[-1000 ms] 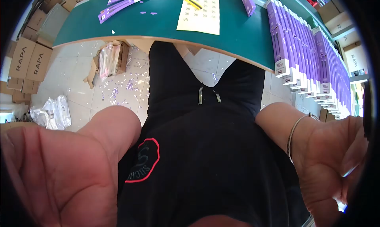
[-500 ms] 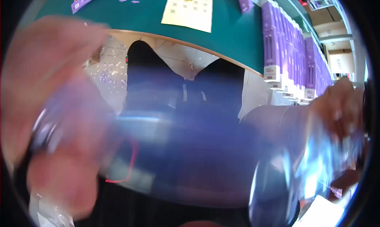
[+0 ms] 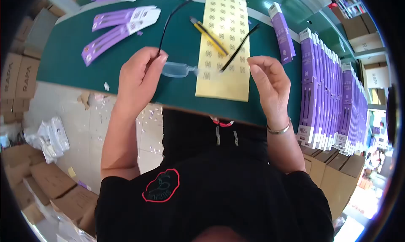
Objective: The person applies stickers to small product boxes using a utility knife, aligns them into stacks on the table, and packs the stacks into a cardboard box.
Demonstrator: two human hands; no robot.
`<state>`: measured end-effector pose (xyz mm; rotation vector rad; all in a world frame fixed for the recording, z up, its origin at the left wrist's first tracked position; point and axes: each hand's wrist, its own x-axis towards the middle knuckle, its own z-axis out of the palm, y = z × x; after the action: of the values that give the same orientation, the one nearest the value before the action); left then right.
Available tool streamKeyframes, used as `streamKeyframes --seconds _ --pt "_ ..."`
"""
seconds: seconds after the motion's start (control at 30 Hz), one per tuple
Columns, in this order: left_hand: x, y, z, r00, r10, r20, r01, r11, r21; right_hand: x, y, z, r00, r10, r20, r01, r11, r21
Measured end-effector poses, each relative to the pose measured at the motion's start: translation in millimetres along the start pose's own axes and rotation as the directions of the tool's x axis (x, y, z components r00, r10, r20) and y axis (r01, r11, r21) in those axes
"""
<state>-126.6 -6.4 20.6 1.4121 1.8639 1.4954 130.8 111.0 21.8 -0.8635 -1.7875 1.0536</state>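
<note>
My left hand [image 3: 142, 76] is closed on a pair of eyeglasses [image 3: 175, 69], thumb and fingers pinching near the hinge of one black temple arm. The clear lenses hang over the table's front edge. The far temple arm crosses a yellow sheet of printed stickers [image 3: 223, 88]. My right hand [image 3: 271, 81] hovers to the right of the glasses, fingers curved, thumb apart from the forefinger, nothing visible between them. On the sheet lies a yellow and black utility knife [image 3: 209, 36].
Flat purple cartons [image 3: 110, 39] lie at the table's left. A single purple box [image 3: 282, 35] rests right of the sheet, beside a long row of upright purple boxes [image 3: 310, 90]. Brown cardboard boxes [image 3: 55, 176] and white plastic bags [image 3: 48, 136] are on the floor at left.
Both hands, blurred and close to the camera before, have come down and forward over the table. The eyeglasses now show clearly in my left hand. More of the table is in view.
</note>
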Motion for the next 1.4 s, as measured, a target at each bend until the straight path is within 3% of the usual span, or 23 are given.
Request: streamKeyframes --seconds 0.03,0.1,0.13,0.2,0.27,0.3,0.37,0.57,0.7,0.87,1.13,1.3,1.4 --pt "9 -4 -1 0.998 -0.031 0.059 0.025 0.995 0.096 3 6 -2 1.000 0.014 -0.026 -0.017 0.995 -0.103" --pt "20 -12 1 0.984 -0.139 0.109 0.130 0.988 0.087 7 18 -11 0.999 0.013 -0.041 -0.027 0.927 -0.373" --pt "22 -11 -2 0.962 -0.248 0.116 0.246 0.969 0.031 6 18 -14 0.996 0.042 -0.073 -0.067 0.920 -0.385" --pt "26 -9 -1 0.923 -0.375 0.092 0.375 0.927 0.018 7 10 -17 0.997 0.050 0.065 0.005 0.754 -0.657" --pt "24 -14 -5 0.935 -0.331 0.127 0.328 0.944 0.042 8 16 -21 0.990 0.112 0.087 -0.036 0.793 -0.608" --pt "24 -14 -6 0.910 -0.404 0.096 0.406 0.914 -0.004 10 16 -21 0.990 0.142 0.026 -0.095 0.781 -0.617" --pt "20 -18 -8 0.904 -0.423 0.067 0.426 0.903 -0.049 15 10 -23 0.978 0.177 0.114 -0.059 0.752 -0.656" --pt "16 -35 -4 0.961 -0.248 0.120 0.247 0.969 0.025 14 7 -22 0.974 0.218 0.065 -0.126 0.754 -0.645" --pt "29 -16 -12 0.846 -0.481 0.232 0.491 0.871 0.017 6 10 -19 0.979 0.202 0.035 -0.126 0.728 -0.674" --pt "46 -23 -25 0.729 -0.479 0.488 0.588 0.804 -0.090 3 10 -8 0.990 0.139 -0.024 -0.108 0.634 -0.766" --pt "70 -24 -35 0.570 -0.426 0.703 0.652 0.755 -0.070 -5 15 12 0.986 0.122 -0.110 -0.158 0.527 -0.835" --pt "78 -31 -41 0.498 -0.405 0.767 0.651 0.759 -0.022 -9 3 30 0.932 0.254 -0.257 -0.359 0.562 -0.745" --pt "84 -16 -32 0.524 -0.378 0.763 0.626 0.779 -0.044 -22 -61 22 0.772 0.594 -0.226 -0.635 0.719 -0.282"
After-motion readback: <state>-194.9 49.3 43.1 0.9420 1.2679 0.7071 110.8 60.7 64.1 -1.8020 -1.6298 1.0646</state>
